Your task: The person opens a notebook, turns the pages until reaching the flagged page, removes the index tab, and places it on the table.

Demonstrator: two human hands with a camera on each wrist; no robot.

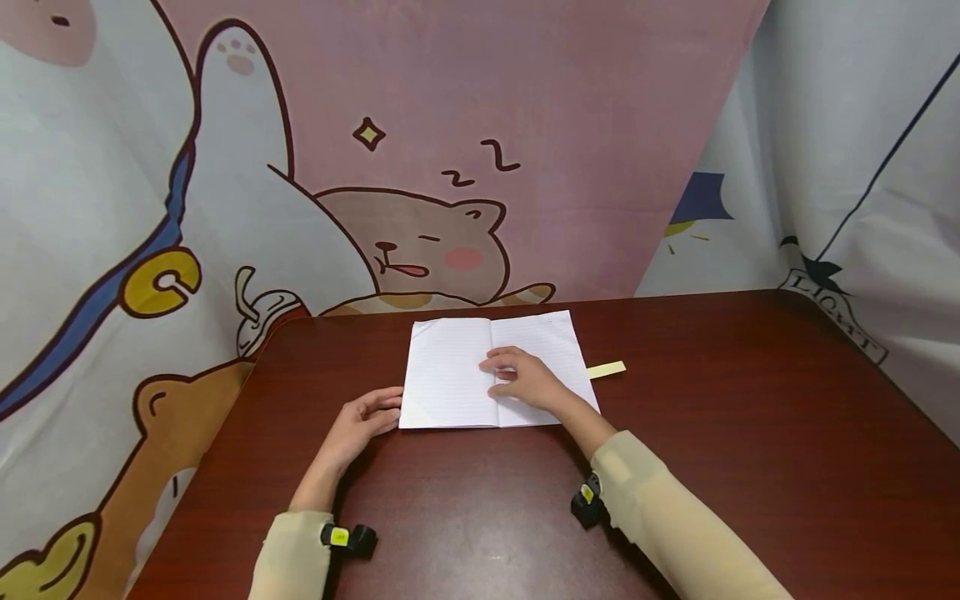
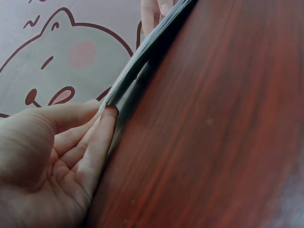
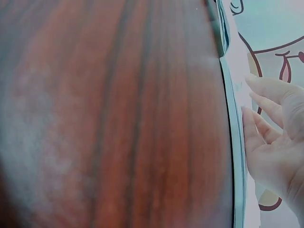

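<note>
An open notebook (image 1: 450, 367) with lined white pages lies on the table, its centre fold running away from me. At its left edge my left hand (image 1: 362, 425) pinches the pages; in the left wrist view the thumb is above and a finger (image 2: 102, 137) beneath, with that edge slightly raised. My right hand (image 1: 528, 382) is over the right page by the fold, fingers loosely bent and pointing left. In the right wrist view the fingertips of this hand (image 3: 280, 128) meet the page, with nothing seen between them. From the notebook's right edge a pale yellow strip (image 1: 606, 369) sticks out.
The dark red-brown wooden table (image 1: 480, 517) extends around the notebook. Behind it hangs a cartoon-printed cloth (image 1: 585, 150), with pale fabric (image 1: 885, 167) at the right. Small black devices are strapped to both wrists.
</note>
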